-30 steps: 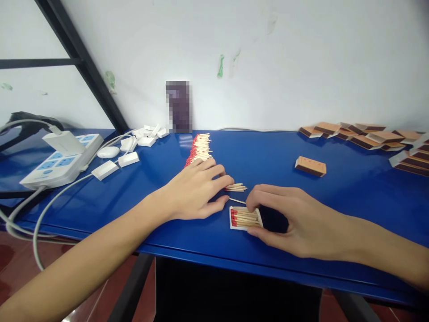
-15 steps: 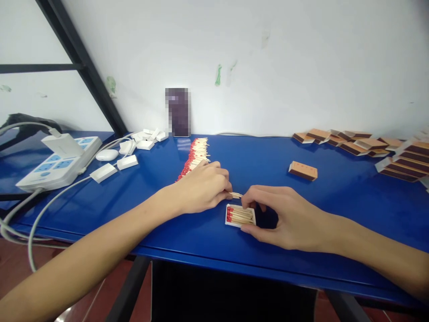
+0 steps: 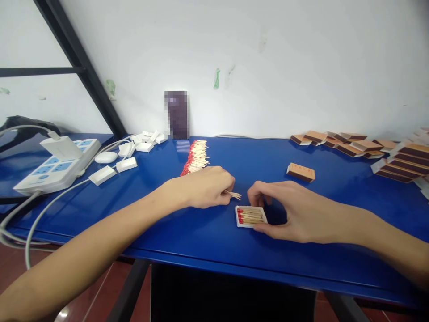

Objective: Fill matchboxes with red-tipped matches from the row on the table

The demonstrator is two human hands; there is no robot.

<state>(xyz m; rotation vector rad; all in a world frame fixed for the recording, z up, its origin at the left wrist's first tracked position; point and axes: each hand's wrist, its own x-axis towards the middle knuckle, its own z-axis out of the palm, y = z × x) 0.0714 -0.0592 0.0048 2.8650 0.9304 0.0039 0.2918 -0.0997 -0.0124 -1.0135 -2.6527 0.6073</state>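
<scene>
1. Working at a blue table [image 3: 187,241]; would judge the job part-done, with matches both in a tray and loose outside.
2. Arching the right hand [image 3: 301,212] wide around the right end of the tray [image 3: 246,226]; touching near the front right corner with the thumb; cannot tell whether also touching the far side with the fingers.
3. Curling the left hand [image 3: 211,187] nearly closed on a small bundle of matches [image 3: 236,195], just beyond the tray; showing only pale ends, with heads hidden inside the grip.
4. Can see a pile of matchboxes [image 3: 363,145] at the back right, next to a stack of boxes [image 3: 407,162]; cannot tell whether filled. Nearer, well apart from both, can see a single matchbox [image 3: 300,172].
5. Can see unused-looking white trays [image 3: 145,147] at the back left, plus two nearer trays [image 3: 102,175].
6. Done so far: laid matches [image 3: 250,216] across the tray flat on the table, with red heads to the left.
7. Left outside: can see a long row of loose matches [image 3: 197,156] beyond the left hand.
8. Against half a second ago: shifted the tray slightly rightward, along with the right hand, and fanned out the bundle's ends.
</scene>
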